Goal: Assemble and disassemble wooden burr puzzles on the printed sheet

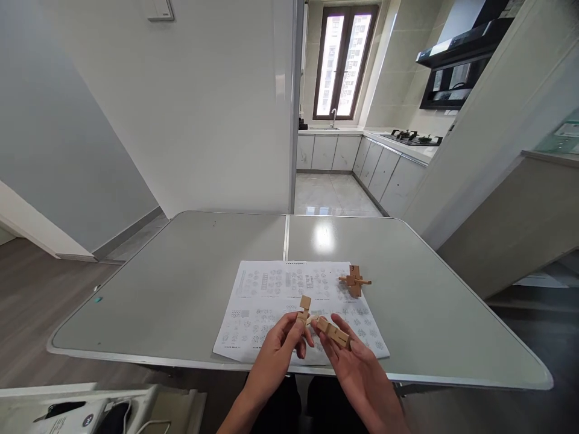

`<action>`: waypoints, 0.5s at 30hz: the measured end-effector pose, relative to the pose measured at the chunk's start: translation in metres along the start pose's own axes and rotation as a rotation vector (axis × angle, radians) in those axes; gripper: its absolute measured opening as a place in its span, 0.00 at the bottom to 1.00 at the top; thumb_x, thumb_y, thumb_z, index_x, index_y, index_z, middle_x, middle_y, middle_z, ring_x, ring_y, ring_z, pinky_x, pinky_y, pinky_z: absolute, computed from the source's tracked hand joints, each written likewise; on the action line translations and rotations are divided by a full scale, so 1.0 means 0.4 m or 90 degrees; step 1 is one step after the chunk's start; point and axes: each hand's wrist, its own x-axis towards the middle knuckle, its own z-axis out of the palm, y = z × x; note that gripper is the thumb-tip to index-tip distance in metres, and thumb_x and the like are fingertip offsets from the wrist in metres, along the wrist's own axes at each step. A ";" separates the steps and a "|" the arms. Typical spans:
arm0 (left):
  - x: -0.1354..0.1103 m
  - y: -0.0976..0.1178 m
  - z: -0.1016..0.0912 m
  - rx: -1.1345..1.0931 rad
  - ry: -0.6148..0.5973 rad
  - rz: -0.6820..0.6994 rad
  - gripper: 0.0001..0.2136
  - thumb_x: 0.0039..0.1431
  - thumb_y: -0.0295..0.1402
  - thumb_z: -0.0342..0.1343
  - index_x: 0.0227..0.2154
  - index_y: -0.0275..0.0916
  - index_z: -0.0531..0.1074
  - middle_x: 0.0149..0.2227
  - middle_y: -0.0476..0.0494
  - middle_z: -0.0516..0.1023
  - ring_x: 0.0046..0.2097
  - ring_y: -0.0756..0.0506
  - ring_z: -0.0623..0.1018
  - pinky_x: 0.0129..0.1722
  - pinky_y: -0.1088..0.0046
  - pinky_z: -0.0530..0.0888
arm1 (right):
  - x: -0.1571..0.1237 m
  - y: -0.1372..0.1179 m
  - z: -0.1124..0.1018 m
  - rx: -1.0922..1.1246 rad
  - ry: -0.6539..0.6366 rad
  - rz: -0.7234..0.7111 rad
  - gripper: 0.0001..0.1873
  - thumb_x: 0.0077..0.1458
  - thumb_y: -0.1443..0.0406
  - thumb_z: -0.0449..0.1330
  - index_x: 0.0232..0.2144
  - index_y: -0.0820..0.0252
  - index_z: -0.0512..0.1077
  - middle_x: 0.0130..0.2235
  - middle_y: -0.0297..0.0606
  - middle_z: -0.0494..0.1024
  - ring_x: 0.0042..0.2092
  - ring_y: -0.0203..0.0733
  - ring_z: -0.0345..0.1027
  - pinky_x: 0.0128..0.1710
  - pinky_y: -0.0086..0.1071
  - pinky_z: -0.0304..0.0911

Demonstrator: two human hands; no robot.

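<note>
Short wooden block (304, 308) upright, pinched at lower end between thumb and fingertips of left hand (275, 355). Wooden bar (333, 333) slanted, lying across fingers of right hand (357, 369), palm up, thumb pressing on it from above. Inner ends of block and bar close together; touching or not, cannot tell. Both held over near part of printed sheet (266, 298). Wooden cross (355, 281) rests on sheet's far right corner, well apart from hands. Sheet flat on grey table (181, 283), near front edge.
</note>
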 end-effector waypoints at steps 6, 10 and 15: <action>0.004 -0.007 -0.026 0.018 0.024 -0.003 0.20 0.68 0.50 0.52 0.47 0.38 0.74 0.31 0.49 0.74 0.31 0.48 0.68 0.40 0.70 0.69 | 0.022 -0.029 -0.037 -0.274 0.050 -0.096 0.30 0.51 0.54 0.73 0.55 0.51 0.73 0.62 0.44 0.73 0.64 0.60 0.66 0.67 0.56 0.57; 0.007 -0.039 -0.060 0.041 0.060 0.007 0.21 0.69 0.50 0.51 0.49 0.38 0.73 0.31 0.48 0.74 0.31 0.48 0.69 0.39 0.70 0.69 | 0.056 -0.037 -0.105 -0.599 0.145 -0.198 0.28 0.52 0.52 0.72 0.53 0.50 0.74 0.61 0.41 0.72 0.61 0.58 0.67 0.64 0.56 0.61; 0.012 -0.077 -0.083 0.224 0.105 0.014 0.21 0.70 0.51 0.46 0.50 0.40 0.71 0.31 0.48 0.75 0.31 0.46 0.70 0.35 0.70 0.68 | 0.064 -0.022 -0.145 -0.641 0.113 -0.237 0.26 0.55 0.52 0.69 0.54 0.50 0.72 0.60 0.41 0.72 0.61 0.54 0.69 0.64 0.50 0.63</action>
